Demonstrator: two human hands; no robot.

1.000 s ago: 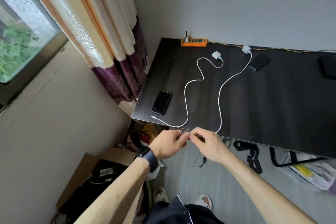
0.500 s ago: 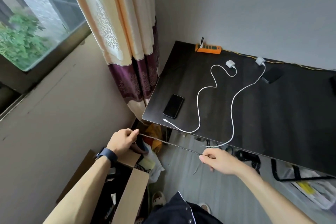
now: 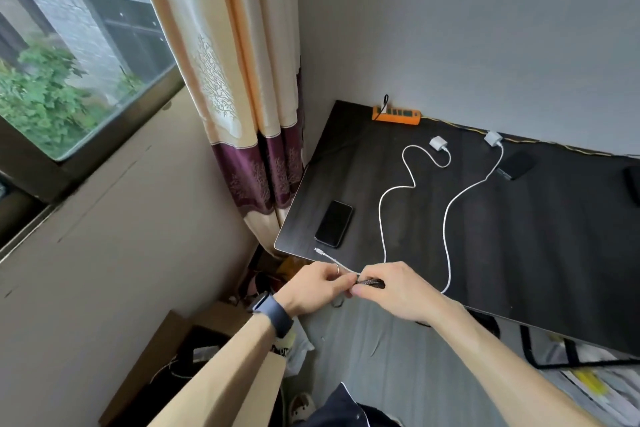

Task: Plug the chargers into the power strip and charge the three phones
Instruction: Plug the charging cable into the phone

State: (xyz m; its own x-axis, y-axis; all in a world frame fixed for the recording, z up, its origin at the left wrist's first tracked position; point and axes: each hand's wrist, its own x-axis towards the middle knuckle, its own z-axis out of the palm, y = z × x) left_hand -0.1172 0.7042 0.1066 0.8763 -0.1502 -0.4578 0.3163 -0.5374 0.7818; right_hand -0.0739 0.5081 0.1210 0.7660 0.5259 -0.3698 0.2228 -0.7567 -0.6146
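Left hand [image 3: 317, 288] and right hand [image 3: 391, 291] back together at 6 o'clock, both pinching a dark braided cable [image 3: 372, 283]; half a second ago they held it stretched apart. Phone [image 3: 333, 224] at 11 o'clock on desk [image 3: 536, 253]; orange power strip [image 3: 396, 115] at 12, farthest.

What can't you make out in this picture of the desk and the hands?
Head view only:
- Dark braided cable: mostly covered by the left hand and right hand.
- Dark object: cut off by the right edge.
- Orange power strip: sockets too small to tell.
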